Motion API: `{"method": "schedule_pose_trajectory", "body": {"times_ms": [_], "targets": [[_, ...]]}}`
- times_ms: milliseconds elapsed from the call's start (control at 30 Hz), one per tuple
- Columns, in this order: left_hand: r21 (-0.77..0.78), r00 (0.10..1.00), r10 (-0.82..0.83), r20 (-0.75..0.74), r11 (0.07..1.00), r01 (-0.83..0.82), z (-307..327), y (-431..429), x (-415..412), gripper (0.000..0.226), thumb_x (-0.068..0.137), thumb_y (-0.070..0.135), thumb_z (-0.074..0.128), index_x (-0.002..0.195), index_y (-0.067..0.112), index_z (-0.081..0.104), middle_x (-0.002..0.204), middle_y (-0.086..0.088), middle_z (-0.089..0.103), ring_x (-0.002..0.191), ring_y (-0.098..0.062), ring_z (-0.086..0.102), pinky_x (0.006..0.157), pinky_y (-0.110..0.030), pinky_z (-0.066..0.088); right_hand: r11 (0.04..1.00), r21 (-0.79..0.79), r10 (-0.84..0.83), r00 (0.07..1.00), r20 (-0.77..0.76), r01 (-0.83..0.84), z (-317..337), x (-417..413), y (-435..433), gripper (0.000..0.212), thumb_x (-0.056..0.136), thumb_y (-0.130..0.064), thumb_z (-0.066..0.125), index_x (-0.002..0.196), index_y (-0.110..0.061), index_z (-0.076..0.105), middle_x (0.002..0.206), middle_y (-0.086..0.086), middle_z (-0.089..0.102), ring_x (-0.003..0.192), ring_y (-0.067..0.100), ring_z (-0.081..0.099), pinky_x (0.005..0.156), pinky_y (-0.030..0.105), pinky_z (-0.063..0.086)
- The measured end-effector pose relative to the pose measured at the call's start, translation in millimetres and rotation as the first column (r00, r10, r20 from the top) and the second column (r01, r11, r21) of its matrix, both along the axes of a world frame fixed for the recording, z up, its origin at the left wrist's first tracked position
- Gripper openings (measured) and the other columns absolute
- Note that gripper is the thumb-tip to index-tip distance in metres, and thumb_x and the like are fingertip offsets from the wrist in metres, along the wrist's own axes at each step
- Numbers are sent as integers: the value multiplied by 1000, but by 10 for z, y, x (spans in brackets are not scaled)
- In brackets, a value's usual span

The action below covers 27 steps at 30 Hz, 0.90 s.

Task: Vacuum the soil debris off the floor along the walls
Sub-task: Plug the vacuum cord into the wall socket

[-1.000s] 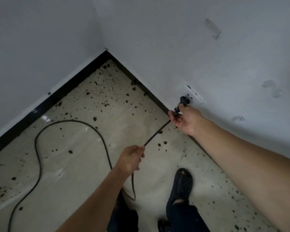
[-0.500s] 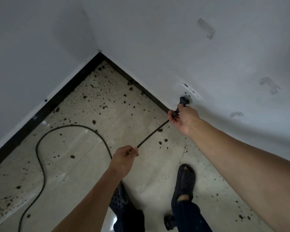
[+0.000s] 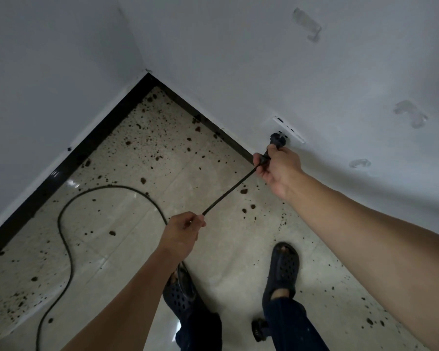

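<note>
Your right hand (image 3: 280, 168) is curled around the neck of the black plug (image 3: 276, 138), thumb and fingers closed on it, and holds the plug head against the lower end of the white wall outlet (image 3: 293, 131); you cannot tell from here whether the prongs are seated. Your left hand (image 3: 183, 233) is well apart from the right, lower and nearer your body, pinching the black cord (image 3: 228, 192) between thumb and curled fingers. The cord runs straight and taut between your two hands, then drops behind your left hand and lies on the floor (image 3: 127, 249) in a wide loop that snakes off toward the lower left edge. The soil debris (image 3: 160, 138) is scattered in dark crumbs and specks over the pale glossy tiles. It lies thickest in the corner where the two white walls (image 3: 238, 59) meet and along the black baseboard (image 3: 61, 171), with more at the far left and lower right. A few larger clumps lie under the taut stretch of cord. Your feet in dark perforated sandals (image 3: 285, 264) stand on the tiles below your hands, and a small black wheel (image 3: 259, 330) shows beside your right leg. Three clear hooks (image 3: 307, 24) are stuck on the wall above and to the right of the outlet.
</note>
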<state>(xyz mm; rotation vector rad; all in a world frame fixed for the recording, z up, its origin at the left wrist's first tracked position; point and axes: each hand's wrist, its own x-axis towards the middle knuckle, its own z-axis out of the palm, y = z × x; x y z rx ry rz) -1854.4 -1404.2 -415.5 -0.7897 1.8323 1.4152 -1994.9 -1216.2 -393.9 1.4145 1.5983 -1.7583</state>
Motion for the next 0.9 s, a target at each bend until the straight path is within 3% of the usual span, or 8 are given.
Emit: {"method": "schedule_pose_trajectory", "body": {"times_ms": [100,267,500,667,767,900], "targets": [[-1,1000,14,-6,1000,-14,9,-48,-38,27,99,21,50,84,4,65,55,-3,47,50,-13,40,52,-24,36,997,-55,-57,998,23,58,6,-35,-10,23,103,-17,45,124,-14,52,112,19,67,69,19,63,56,25,48],[5,1000,27,-2,1000,-27,46,-104,-61,27,99,23,51,84,6,65,54,-1,47,48,-13,41,48,-24,37,987,-107,-119,992,38,122,20,-50,-23,24,102,-18,47,125,-12,53,111,20,67,67,17,65,52,23,47],[9,1000,15,-19,1000,-15,132,-109,-126,24,99,19,51,87,4,67,56,-2,49,48,-13,42,48,-24,38,983,-62,-168,983,67,172,-18,-74,14,28,101,-18,49,127,-10,53,89,15,67,65,18,66,53,23,49],[12,1000,16,-15,1000,-16,154,-140,-164,22,98,19,53,87,5,67,57,-3,51,51,-14,43,52,-26,39,994,-41,-95,994,53,97,-63,-71,49,29,102,-18,47,131,-16,51,109,19,67,62,15,63,50,22,48],[27,1000,10,-3,1000,-10,151,-127,-171,21,97,18,55,87,5,67,58,-4,53,51,-15,44,54,-27,40,999,41,-5,1000,14,4,-52,-80,60,26,104,-20,43,129,-16,51,96,17,70,55,10,53,49,21,40],[28,1000,11,-4,1000,-11,153,-120,-181,21,98,18,53,85,8,66,59,-5,54,49,-13,44,52,-27,42,997,-21,-70,995,65,72,-27,-189,18,26,104,-25,41,128,-16,49,79,9,68,47,6,43,40,16,28]]}}
